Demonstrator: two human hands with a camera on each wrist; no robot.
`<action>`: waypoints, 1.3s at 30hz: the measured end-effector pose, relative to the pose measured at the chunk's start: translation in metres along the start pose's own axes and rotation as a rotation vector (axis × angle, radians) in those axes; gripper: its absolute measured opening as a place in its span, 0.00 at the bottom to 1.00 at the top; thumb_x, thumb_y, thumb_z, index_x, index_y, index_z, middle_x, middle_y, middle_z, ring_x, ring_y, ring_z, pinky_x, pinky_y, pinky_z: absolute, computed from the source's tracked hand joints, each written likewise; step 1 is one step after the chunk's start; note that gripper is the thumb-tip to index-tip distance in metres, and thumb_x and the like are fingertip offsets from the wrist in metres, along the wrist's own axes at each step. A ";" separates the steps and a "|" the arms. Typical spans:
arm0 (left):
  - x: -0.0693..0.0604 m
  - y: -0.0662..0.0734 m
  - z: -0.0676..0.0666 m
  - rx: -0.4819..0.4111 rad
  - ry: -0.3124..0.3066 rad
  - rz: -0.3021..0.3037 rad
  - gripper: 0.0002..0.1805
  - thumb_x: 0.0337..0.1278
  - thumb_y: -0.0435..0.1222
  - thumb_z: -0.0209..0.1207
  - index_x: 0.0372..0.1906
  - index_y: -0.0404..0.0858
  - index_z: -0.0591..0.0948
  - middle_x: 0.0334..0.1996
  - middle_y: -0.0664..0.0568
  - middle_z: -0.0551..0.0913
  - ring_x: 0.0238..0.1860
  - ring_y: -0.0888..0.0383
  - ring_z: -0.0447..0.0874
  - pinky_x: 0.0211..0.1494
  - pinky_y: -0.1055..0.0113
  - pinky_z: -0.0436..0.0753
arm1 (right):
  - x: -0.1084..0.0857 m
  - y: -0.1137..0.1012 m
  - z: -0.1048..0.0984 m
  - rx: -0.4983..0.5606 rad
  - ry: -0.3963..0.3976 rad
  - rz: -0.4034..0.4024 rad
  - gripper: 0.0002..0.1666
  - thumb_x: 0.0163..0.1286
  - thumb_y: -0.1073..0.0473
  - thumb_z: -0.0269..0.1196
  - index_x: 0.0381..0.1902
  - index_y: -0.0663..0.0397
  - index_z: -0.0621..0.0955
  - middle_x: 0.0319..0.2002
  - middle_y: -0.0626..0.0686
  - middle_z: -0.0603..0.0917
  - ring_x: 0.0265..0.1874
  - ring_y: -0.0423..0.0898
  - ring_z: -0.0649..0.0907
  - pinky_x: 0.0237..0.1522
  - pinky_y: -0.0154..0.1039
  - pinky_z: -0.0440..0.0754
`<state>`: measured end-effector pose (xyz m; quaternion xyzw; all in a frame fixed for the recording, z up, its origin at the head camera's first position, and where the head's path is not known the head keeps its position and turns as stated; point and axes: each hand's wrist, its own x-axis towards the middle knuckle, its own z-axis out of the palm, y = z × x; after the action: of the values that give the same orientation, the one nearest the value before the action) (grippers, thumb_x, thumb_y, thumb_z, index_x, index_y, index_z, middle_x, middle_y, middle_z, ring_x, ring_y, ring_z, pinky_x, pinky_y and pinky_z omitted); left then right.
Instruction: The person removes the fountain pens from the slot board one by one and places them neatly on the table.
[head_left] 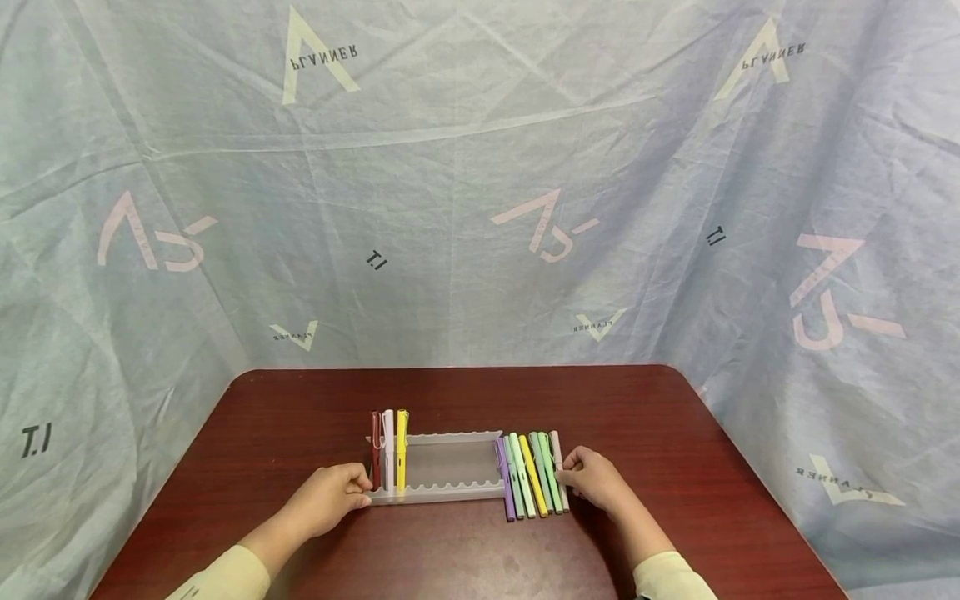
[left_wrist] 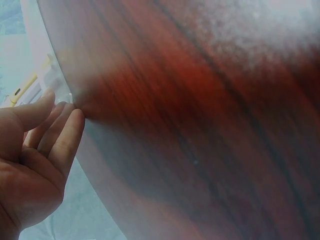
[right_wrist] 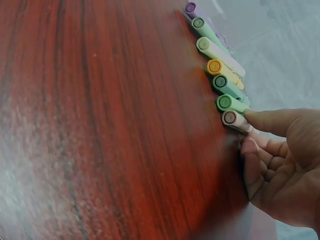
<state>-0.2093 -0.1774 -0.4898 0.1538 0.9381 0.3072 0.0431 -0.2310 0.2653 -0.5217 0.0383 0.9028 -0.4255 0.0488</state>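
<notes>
A grey pen rack (head_left: 453, 493) with notched rails lies on the table. Across its left end rest a dark red pen (head_left: 376, 454), a white pen (head_left: 388, 454) and a yellow pen (head_left: 402, 450). My left hand (head_left: 330, 498) holds the rack's left front corner, thumb and fingers at its edge. To the right, several pens lie side by side: purple (head_left: 507, 492), greens, another yellow pen (head_left: 534, 477), and a pale pink pen (right_wrist: 231, 118) outermost. My right hand (head_left: 596, 477) pinches that pink pen between thumb and fingers. Part of its barrel is hidden behind the fingertips.
The dark reddish wood table (head_left: 450, 558) has rounded far corners. Pale grey cloth (head_left: 450, 208) printed with letters hangs behind and on both sides. The purple pen lies against the rack's right end.
</notes>
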 end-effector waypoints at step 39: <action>0.001 -0.001 -0.001 0.015 0.000 -0.001 0.07 0.53 0.35 0.69 0.31 0.45 0.80 0.25 0.62 0.83 0.25 0.65 0.73 0.31 0.70 0.72 | 0.012 -0.093 0.052 0.370 -0.268 -0.334 0.23 0.74 0.52 0.59 0.46 0.71 0.79 0.37 0.65 0.86 0.37 0.62 0.86 0.41 0.50 0.85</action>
<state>-0.2108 -0.1783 -0.4896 0.1537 0.9405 0.3000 0.0421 -0.2502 0.1666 -0.4849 -0.1594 0.7892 -0.5863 0.0891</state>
